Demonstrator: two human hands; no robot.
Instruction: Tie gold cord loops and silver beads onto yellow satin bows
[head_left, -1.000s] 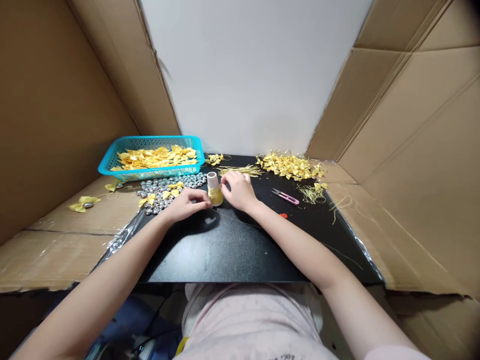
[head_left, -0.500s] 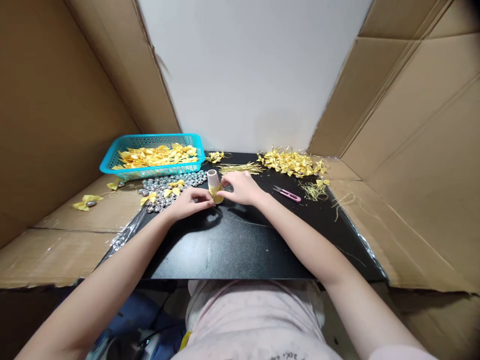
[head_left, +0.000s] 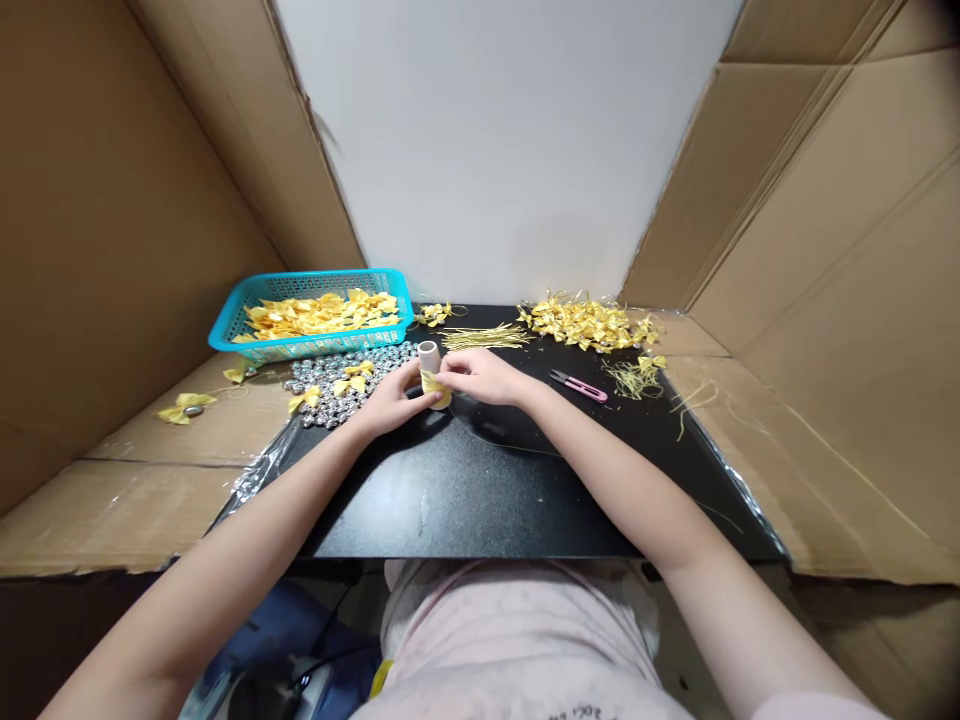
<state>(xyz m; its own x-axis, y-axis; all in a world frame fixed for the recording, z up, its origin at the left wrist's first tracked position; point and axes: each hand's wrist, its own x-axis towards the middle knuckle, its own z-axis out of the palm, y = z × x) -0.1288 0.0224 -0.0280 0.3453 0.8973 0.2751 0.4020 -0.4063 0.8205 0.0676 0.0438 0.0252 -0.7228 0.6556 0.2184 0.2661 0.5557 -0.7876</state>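
A pale, upright cone-shaped spool (head_left: 429, 358) stands on the black table. A band of yellow ribbon (head_left: 433, 383) lies across its lower half. My left hand (head_left: 391, 402) is wrapped round the spool from the left, thumb in front and fingers behind. On the right side, my right hand (head_left: 484, 378) pinches at the yellow ribbon; its fingertips partly cover what they hold. From near the spool a thin cord (head_left: 517, 447) trails right over the table. Silver beads (head_left: 330, 412) and a few yellow bows (head_left: 352, 384) lie beside my left hand.
A turquoise basket (head_left: 322, 348) of yellow bows stands at the back left. Cut yellow cords (head_left: 486, 338) lie behind my hands. Pink thread snips (head_left: 581, 387), a heap of bows (head_left: 581, 322) and tangled cord scraps (head_left: 634, 380) are on the right. Cardboard walls (head_left: 817, 230) enclose both sides.
My left hand has moved from the spool's base to close round its side. My right hand stays by the ribbon, its fingers slightly lower. The whole view has shifted a little.
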